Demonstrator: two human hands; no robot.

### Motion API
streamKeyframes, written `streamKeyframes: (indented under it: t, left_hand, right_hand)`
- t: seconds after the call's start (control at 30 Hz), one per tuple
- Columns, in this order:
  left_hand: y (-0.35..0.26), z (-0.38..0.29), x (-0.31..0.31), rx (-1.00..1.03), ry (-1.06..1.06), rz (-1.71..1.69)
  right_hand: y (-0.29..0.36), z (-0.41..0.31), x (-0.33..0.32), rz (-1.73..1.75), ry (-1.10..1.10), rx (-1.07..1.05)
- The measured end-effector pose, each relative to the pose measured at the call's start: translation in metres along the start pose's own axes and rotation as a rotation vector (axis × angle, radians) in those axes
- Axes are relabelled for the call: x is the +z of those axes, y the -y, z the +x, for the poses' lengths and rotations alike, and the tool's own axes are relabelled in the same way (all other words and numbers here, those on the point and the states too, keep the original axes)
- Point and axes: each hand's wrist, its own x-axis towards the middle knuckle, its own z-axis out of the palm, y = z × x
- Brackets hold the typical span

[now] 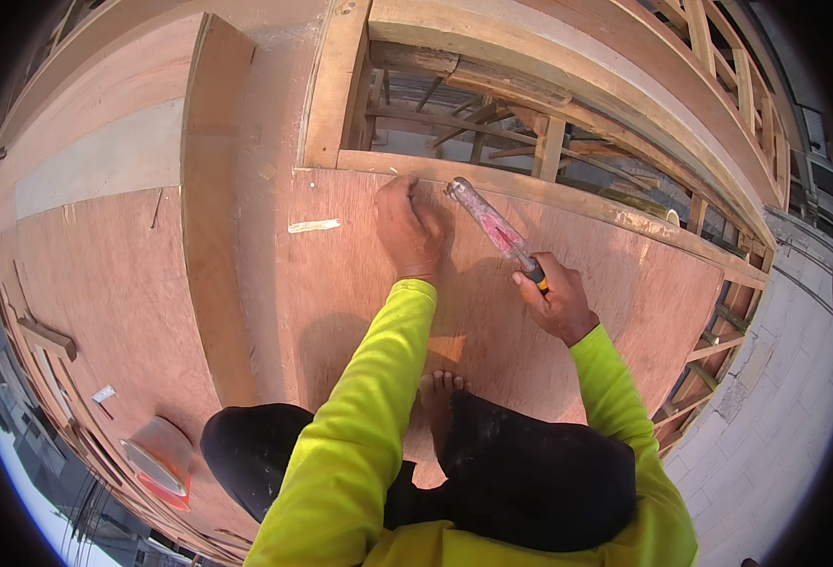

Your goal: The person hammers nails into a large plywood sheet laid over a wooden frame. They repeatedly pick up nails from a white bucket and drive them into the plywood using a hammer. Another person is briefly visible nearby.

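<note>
My right hand is wrapped around the black-and-yellow grip of a hammer with worn red paint and pale smears on it. The hammer's far end hovers over the plywood panel, close to the timber edging. To its left, my left hand rests at the panel's far edge with the fingers curled together. Whatever may be pinched between those fingertips is hidden. A timber strip runs along the edge just beyond both hands.
Beyond the strip, an opening shows lower timber framing. A raised board stands along the left. A splintered wood piece lies near my left hand. Farther left are a plastic bucket and a timber block. A block wall borders the right.
</note>
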Motion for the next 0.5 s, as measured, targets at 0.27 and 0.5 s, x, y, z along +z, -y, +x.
streamKeyframes:
  t: [0.27, 0.5]
  left_hand:
    - [-0.0021, -0.0071, -0.0037, -0.08, -0.001, -0.055]
    - [0.0003, -0.0071, -0.0019, -0.104, -0.02, -0.062]
  right_hand:
    - [-0.0006, 0.0049, -0.0055, 0.026, 0.021, 0.074]
    - [0.0048, 0.0039, -0.0042, 0.173, -0.066, -0.186]
